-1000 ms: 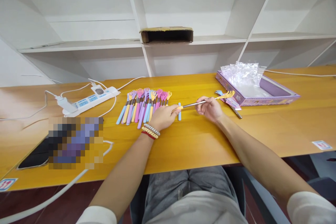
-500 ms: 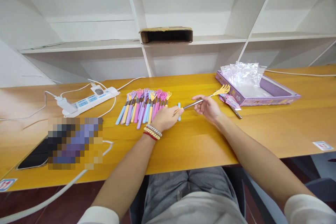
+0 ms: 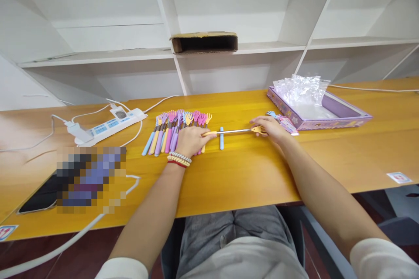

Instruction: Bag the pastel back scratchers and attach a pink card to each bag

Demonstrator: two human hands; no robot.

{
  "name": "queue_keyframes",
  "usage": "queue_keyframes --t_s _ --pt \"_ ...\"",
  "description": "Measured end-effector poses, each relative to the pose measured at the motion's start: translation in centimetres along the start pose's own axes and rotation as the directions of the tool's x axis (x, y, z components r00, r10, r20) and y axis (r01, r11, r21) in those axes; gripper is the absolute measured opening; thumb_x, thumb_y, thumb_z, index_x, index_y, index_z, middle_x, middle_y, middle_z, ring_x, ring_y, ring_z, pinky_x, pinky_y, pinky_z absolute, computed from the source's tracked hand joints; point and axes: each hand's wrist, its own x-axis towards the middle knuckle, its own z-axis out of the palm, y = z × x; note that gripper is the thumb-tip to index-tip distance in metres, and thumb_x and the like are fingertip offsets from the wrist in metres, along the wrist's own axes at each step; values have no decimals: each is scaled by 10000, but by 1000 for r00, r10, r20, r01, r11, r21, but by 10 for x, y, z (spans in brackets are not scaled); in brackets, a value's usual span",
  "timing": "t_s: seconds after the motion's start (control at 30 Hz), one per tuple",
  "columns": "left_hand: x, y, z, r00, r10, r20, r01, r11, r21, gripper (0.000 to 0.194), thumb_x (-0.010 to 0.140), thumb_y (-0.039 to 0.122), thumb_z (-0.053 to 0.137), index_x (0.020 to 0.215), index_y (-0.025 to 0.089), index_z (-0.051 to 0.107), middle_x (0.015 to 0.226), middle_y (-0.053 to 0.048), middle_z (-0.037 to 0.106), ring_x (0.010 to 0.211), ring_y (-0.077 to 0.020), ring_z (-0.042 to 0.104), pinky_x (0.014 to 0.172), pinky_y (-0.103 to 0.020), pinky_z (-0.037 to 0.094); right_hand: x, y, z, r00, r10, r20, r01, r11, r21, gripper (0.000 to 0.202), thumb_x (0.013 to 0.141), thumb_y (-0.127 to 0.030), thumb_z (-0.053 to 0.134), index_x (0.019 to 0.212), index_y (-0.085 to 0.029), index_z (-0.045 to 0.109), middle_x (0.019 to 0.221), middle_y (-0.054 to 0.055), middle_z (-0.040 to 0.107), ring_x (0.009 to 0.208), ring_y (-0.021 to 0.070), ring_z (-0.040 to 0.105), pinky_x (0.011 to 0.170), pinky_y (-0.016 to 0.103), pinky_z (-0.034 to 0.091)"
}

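Both hands hold a yellow back scratcher level above the table, its thin metal rod stretched between them. My left hand is closed around the yellow handle at the rod's left end. At the right end, the fingers of my right hand close on the yellow claw head, partly hiding it. Beneath the rod lies a loose light blue handle. Several back scratchers in pink, purple, blue and yellow lie in a row, claws away from me, partly covered by my left hand. Beyond my right hand, a blue claw shows.
A purple box holding clear plastic bags sits at the right, with a printed pink packet beside it. At the left are a white power strip, cables and a phone. A cardboard box rests on the shelf.
My right hand has gone from the rod to the claw head. My left hand has shifted left with the handle, and the yellow claw has moved left, away from the purple box.
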Motion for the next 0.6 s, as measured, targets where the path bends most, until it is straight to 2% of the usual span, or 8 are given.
queue_keyframes --t_s 0.13,0.27,0.4,0.5,0.6 --pt "1 -3 -1 997 26 -75 -24 1000 17 373 789 580 500 782 286 729 699 -20 691 720 -181 590 706 -314 349 -4 -1 2 996 -25 91 24 1000 15 297 592 -285 703 844 -151 622 652 22 619 465 97 531 394 199 278" --pt "1 -2 -1 999 -39 -28 39 999 -8 436 778 620 473 765 266 727 731 -30 688 728 -187 593 638 -299 365 -5 -1 -1 996 -35 85 34 999 12 310 531 -210 735 805 -147 603 617 1 592 457 84 515 390 190 278" --pt "-1 0 -2 995 -68 70 76 991 -109 453 780 616 463 804 243 719 622 -20 662 636 -163 595 612 -274 393 -5 1 -1 991 -56 119 56 998 1 310 523 -267 772 744 -149 588 572 -6 572 429 79 490 355 188 262" --pt "-2 1 -4 986 -63 152 93 976 -197 416 798 573 462 862 241 704 501 10 616 544 -144 577 603 -262 404 -5 3 1 987 -35 159 51 994 -96 332 523 -342 786 711 -144 597 561 2 581 397 72 466 334 191 262" --pt "-4 2 -8 985 -59 161 93 972 -214 393 805 546 461 804 234 699 482 13 611 535 -141 579 589 -255 403 -4 7 2 983 -46 176 82 976 -202 347 538 -403 773 692 -126 630 580 26 608 376 57 430 335 198 281"
